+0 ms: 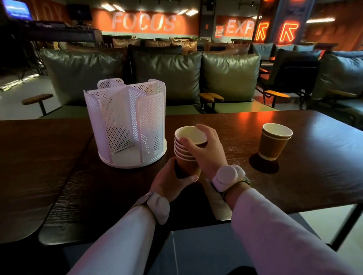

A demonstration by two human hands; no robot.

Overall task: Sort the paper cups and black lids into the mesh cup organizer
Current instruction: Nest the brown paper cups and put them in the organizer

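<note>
As the head view shows it, the left hand [174,178] wraps the base of the upright stack of brown, white-rimmed paper cups [185,153] and the right hand [206,153] clasps its top cups; the white perforated mesh organizer [125,120] stands just left, nearer the left hand.

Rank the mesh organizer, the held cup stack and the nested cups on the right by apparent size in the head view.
1. mesh organizer
2. cup stack
3. nested cups: a little smaller-looking, but farther from the camera, so 2 and 3 are unsure.
</note>
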